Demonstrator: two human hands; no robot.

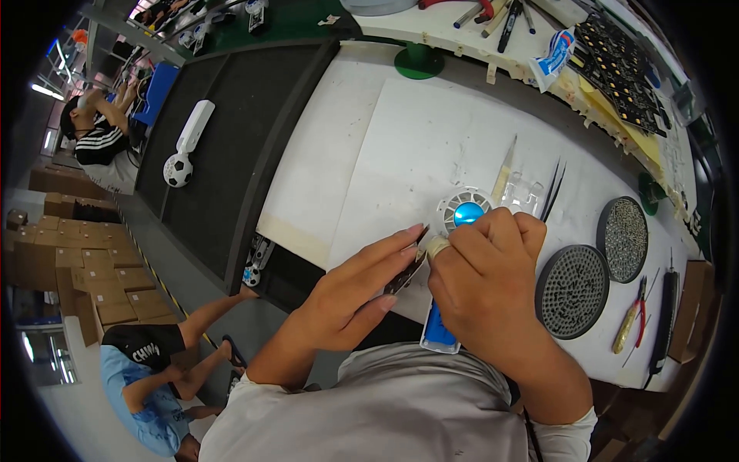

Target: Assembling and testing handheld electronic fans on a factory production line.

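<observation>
My left hand [350, 289] grips a small dark board [403, 275] edge-on between its thumb and fingers. Close against it, my right hand [489, 277] is closed, with a pale cover on one fingertip; what its fingers pinch is hidden. Under that hand lies a white housing with a blue block [439, 329], near the table's front edge. Just beyond my fingers a white round slotted frame [443, 209] surrounds a shiny blue disc [468, 214]. Farther off are a clear plastic piece [525, 192] and a pale pointed tool [504, 173].
Dark tweezers [553, 191], two round trays of small parts [572, 292] [623, 239], red-handled pliers [641, 312] and a black electric screwdriver [665, 323] lie right. At left a dark conveyor [223, 138] carries a white device with a football-patterned ball [178, 170]. A shelf [462, 42] spans the back. Two people sit left.
</observation>
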